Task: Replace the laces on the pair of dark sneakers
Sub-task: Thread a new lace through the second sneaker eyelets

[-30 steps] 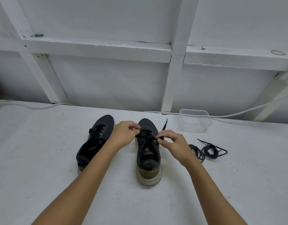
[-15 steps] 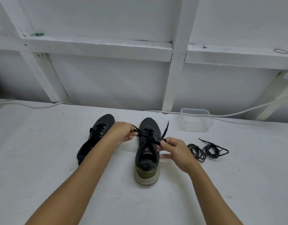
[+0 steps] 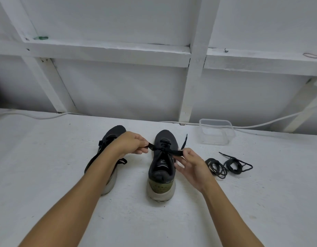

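The white counter (image 3: 47, 175) carries everything, and the biggest risk is on it: the right sneaker (image 3: 162, 168), standing heel toward the viewer near the middle, is held down by nothing but its own weight, so an uneven tug on the lace (image 3: 170, 152) would likely swivel or drag it, and could slide it toward the left sneaker (image 3: 107, 145), which lies just beside it, partly hidden under the left forearm. A lesser risk is that a pull stronger on one side draws the lace through the eyelets and leaves the two ends unequal, or lets the crossing over the tongue slacken before it is tied. The spare coiled laces (image 3: 225, 165) lie apart on the right, near the clear plastic box (image 3: 215, 131) at the far side; they look safe from snagging unless the right forearm sweeps outward. Both arms reach forward from the near edge and converge over the shoe. The left hand (image 3: 130, 145) hovers just left of the toe, fingers curled and pinching one end of the lace, knuckles up. The right hand (image 3: 190, 165) sits to the right of the shoe's opening, thumb and forefinger pinching the other end, remaining fingers loosely spread; a loose tip (image 3: 184, 142) sticks up beyond it. The lace runs taut between them.
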Motion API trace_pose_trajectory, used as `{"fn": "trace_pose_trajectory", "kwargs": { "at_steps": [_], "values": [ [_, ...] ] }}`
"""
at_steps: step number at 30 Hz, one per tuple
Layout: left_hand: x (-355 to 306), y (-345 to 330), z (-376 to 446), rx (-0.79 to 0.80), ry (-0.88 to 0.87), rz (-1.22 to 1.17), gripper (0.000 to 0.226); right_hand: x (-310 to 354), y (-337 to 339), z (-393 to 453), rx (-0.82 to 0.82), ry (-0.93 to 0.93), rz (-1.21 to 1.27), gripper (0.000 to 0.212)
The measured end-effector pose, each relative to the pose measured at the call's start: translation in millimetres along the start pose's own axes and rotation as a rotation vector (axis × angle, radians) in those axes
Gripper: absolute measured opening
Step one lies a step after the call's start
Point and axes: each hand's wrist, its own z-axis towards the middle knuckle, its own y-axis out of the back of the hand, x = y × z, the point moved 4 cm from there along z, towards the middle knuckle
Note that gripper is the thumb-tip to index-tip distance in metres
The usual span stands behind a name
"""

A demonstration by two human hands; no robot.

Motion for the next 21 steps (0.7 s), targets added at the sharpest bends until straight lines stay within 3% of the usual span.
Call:
{"fn": "trace_pose_trajectory", "kwargs": {
  "at_steps": [3, 6, 10, 14, 17, 21],
  "values": [
    [4, -1, 4, -0.007, 0.013, 0.035, 0.007, -8, -2, 1, -0.079, -0.013, 0.01, 0.027],
    [2, 4, 5, -0.018, -0.022, 0.071, 0.008, -5, -3, 2, -0.089, -0.012, -0.035, 0.021],
    [0, 6, 6, -0.065, -0.101, 0.136, 0.009, 2, 3, 0, -0.088, -0.032, -0.284, 0.019],
    [-6, 3, 0, 0.051, -0.197, 0.131, 0.013, 8, 11, -2, -0.098, -0.002, -0.379, 0.016],
    [-6, 6, 2, -0.026, -0.13, 0.107, 0.011, 5, 12, -2, -0.061, -0.05, -0.384, 0.012],
    [0, -1, 6, -0.171, 0.074, -0.129, 0.018, 4, 14, -2, -0.107, -0.068, -0.398, 0.017]
  ]
}}
